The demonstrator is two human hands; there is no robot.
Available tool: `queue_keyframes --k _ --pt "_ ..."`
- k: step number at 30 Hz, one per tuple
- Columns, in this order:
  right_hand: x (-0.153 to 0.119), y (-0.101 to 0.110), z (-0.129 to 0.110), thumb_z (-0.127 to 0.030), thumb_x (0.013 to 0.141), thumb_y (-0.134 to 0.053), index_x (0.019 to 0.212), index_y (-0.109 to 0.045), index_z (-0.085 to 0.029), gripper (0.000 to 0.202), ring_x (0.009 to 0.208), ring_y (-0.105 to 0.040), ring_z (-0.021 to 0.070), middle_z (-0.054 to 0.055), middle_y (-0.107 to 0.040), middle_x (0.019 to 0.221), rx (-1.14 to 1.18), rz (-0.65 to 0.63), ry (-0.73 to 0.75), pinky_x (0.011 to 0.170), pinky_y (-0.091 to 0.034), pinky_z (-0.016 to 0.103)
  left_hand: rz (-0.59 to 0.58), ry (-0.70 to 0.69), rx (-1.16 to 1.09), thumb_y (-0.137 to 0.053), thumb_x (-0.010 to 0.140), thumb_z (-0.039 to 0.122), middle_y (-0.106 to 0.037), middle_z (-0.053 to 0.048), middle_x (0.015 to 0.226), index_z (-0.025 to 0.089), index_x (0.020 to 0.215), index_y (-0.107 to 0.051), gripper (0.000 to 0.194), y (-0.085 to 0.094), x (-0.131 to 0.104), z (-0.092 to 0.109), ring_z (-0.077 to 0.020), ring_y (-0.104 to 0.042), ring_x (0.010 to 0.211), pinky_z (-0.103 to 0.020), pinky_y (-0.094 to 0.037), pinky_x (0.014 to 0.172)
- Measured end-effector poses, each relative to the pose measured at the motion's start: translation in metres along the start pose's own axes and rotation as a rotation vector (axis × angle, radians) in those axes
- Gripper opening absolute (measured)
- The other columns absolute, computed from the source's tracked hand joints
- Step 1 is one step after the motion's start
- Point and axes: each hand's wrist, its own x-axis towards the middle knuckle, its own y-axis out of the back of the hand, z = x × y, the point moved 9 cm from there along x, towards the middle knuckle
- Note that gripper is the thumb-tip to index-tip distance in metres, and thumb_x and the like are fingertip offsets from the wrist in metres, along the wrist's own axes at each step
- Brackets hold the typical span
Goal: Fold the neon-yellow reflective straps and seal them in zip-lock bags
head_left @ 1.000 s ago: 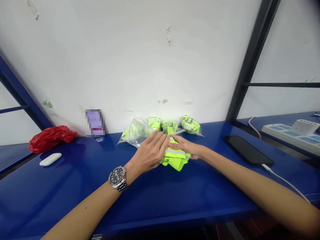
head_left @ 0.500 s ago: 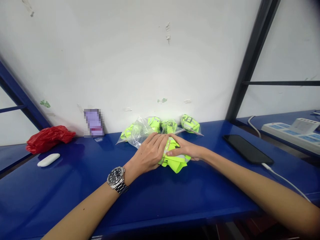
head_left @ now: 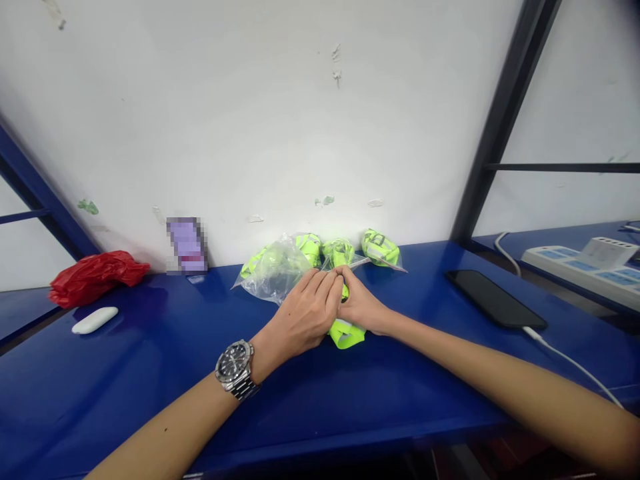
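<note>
A bunched-up neon-yellow reflective vest is squeezed between my two hands above the blue table. My left hand, with a watch on its wrist, is wrapped over the vest's left side. From the right, my right hand closes on it, and the fingertips of both hands meet at the top. Most of the vest is hidden by the hands; a loose fold hangs out below. Right behind my left hand lies a crumpled clear plastic bag.
Several bagged neon-yellow bundles line the wall. At left are a red plastic bag, a white case and a leaning phone with a blurred screen. A black phone on a cable and a power strip are at right.
My hands have pressed closer together, and less of the vest shows between them. My right hand has shifted slightly left. More of the clear bag is visible.
</note>
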Motion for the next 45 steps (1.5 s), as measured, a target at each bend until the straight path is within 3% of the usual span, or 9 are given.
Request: queue_keyframes --k 4,10,14,19,26,32,37,43,45 --pt "0.000 0.003 -0.004 -0.017 0.062 -0.065 0.095 -0.035 -0.022 0.045 0.076 -0.045 0.0135 -0.003 -0.046 0.085 -0.186 0.043 -0.033 0.071 -0.040 0.028 0.044 -0.012 -0.030 -0.043 0.075 0.009 -0.058 -0.024 0.118 -0.002 0.122 -0.046 0.048 0.001 -0.001 0.002 -0.0326 -0.053 0.114 -0.049 -0.041 0.101" --pt "-0.007 0.000 -0.007 -0.020 0.062 -0.071 0.100 -0.035 -0.023 0.053 0.081 -0.047 0.0142 -0.002 -0.046 0.092 0.044 -0.195 -0.190 0.072 -0.043 0.027 0.155 0.006 -0.082 -0.044 0.076 0.014 -0.055 -0.026 0.123 -0.003 0.127 -0.041 0.055 0.002 -0.006 -0.004 -0.0348 -0.052 0.115 -0.051 -0.043 0.099" --pt "-0.006 0.013 -0.004 -0.027 0.056 -0.078 0.098 -0.039 -0.023 0.058 0.078 -0.050 0.0159 -0.003 -0.050 0.085 0.167 -0.052 -0.243 0.070 -0.044 0.029 0.195 0.054 -0.059 -0.043 0.076 0.013 -0.054 -0.026 0.124 -0.002 0.132 -0.037 0.058 0.002 -0.009 -0.012 -0.0349 -0.051 0.118 -0.053 -0.043 0.100" --pt "-0.003 0.025 -0.019 -0.033 0.054 -0.082 0.076 -0.052 -0.017 0.041 0.065 -0.044 0.0130 -0.003 -0.050 0.070 -0.048 0.139 -0.052 0.061 -0.038 0.026 0.282 0.117 -0.013 -0.040 0.079 0.011 -0.055 -0.026 0.123 -0.004 0.134 -0.034 0.057 0.006 -0.013 -0.020 -0.0346 -0.050 0.120 -0.053 -0.043 0.101" --pt "-0.006 0.014 -0.036 -0.033 0.061 -0.077 0.061 -0.054 -0.016 0.029 0.063 -0.042 0.0128 -0.002 -0.047 0.063 -0.146 0.034 0.085 0.061 -0.036 0.026 0.288 0.037 -0.018 -0.040 0.083 0.012 -0.058 -0.025 0.117 -0.002 0.130 -0.038 0.049 0.004 -0.013 -0.011 -0.0336 -0.054 0.115 -0.052 -0.046 0.097" --pt "-0.005 0.009 -0.028 -0.030 0.059 -0.076 0.065 -0.056 -0.015 0.025 0.067 -0.045 0.0135 -0.001 -0.052 0.071 -0.034 -0.002 0.016 0.063 -0.039 0.026 0.262 0.006 -0.030 -0.039 0.083 0.011 -0.060 -0.024 0.116 -0.001 0.127 -0.044 0.045 0.011 -0.010 -0.005 -0.0325 -0.055 0.112 -0.051 -0.047 0.097" --pt "-0.004 0.011 -0.009 -0.024 0.055 -0.075 0.069 -0.058 -0.015 0.024 0.066 -0.049 0.0138 -0.002 -0.054 0.070 0.049 0.103 -0.035 0.062 -0.042 0.026 0.244 0.015 -0.047 -0.038 0.084 0.011 -0.061 -0.022 0.113 0.001 0.125 -0.047 0.043 0.015 -0.008 -0.005 -0.0314 -0.057 0.109 -0.051 -0.047 0.096" --pt "-0.003 0.011 -0.013 -0.018 0.060 -0.065 0.077 -0.066 -0.017 0.017 0.096 -0.057 0.0237 0.005 -0.064 0.098 -0.044 0.182 0.087 0.091 -0.044 0.035 0.187 0.017 -0.032 -0.038 0.083 0.009 -0.059 -0.023 0.117 0.002 0.125 -0.047 0.043 0.009 -0.006 -0.003 -0.0312 -0.055 0.113 -0.050 -0.045 0.098" --pt "-0.003 0.007 -0.014 -0.019 0.063 -0.061 0.071 -0.062 -0.017 0.008 0.087 -0.059 0.0218 0.004 -0.064 0.086 -0.042 0.187 0.071 0.083 -0.047 0.033 0.169 0.004 -0.018 -0.040 0.081 0.008 -0.059 -0.023 0.117 0.003 0.126 -0.046 0.045 0.008 -0.006 -0.001 -0.0320 -0.055 0.113 -0.051 -0.045 0.098"
